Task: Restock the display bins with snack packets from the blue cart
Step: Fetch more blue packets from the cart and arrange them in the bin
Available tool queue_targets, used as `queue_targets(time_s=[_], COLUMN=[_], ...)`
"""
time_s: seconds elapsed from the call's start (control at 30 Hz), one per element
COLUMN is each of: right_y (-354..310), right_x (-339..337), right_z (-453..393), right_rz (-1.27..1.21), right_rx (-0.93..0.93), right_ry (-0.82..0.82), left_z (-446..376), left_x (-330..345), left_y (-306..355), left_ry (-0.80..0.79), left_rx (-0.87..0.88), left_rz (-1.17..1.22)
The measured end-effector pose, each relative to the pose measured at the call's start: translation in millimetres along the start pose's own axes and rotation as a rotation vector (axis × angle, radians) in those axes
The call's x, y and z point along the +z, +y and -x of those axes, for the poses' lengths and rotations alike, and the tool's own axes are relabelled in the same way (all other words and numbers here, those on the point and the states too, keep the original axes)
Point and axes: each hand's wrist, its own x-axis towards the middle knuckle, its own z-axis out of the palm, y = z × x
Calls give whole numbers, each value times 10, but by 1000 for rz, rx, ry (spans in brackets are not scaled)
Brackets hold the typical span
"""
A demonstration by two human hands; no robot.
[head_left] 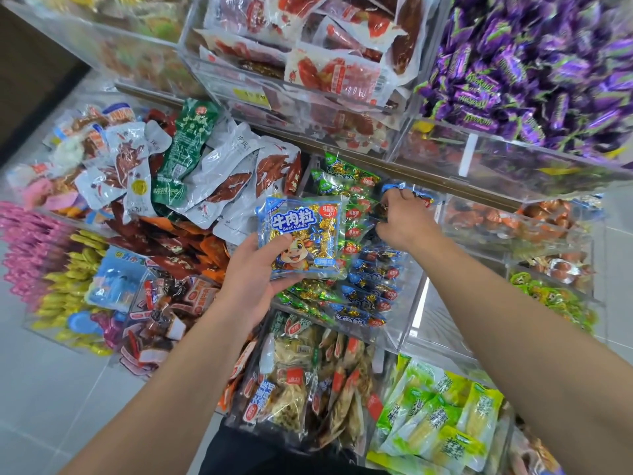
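My left hand [255, 279] grips a blue beef cubes packet [303, 236] by its lower left corner and holds it face up above the bins. My right hand [404, 219] reaches to the back of a clear acrylic bin [407, 323], its fingers curled on another blue packet [407, 193] against the bin's far wall. That bin holds rows of blue beef cube packets [368, 286] on the right and green ones [342, 186] on the left. The blue cart is out of view.
Clear bins stand in tiers all around: purple candies [534, 73] at top right, red meat packets [318, 60] above, white and green packets [191, 173] at left, pink and yellow sweets [44, 255] at far left, green pickle packs [442, 416] below right. Grey floor tiles lie at lower left.
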Motion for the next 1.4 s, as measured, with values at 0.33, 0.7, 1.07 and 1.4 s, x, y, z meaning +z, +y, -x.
queue_targets(time_s=[0.33, 0.7, 1.07, 1.4], right_y=[99, -114, -89, 173], right_x=[-20, -242, -463, -717], right_z=[199, 836, 1010, 767], right_rz=[-135, -819, -739, -146], right_rx=[-12, -70, -217, -139], right_ry=[125, 191, 66, 629], left_z=[52, 179, 339, 211], left_x=[46, 87, 165, 98], left_y=[51, 57, 35, 29], left_ry=[-25, -57, -7, 103], left_rx=[20, 62, 175, 85], left_rz=[-16, -224, -395, -214])
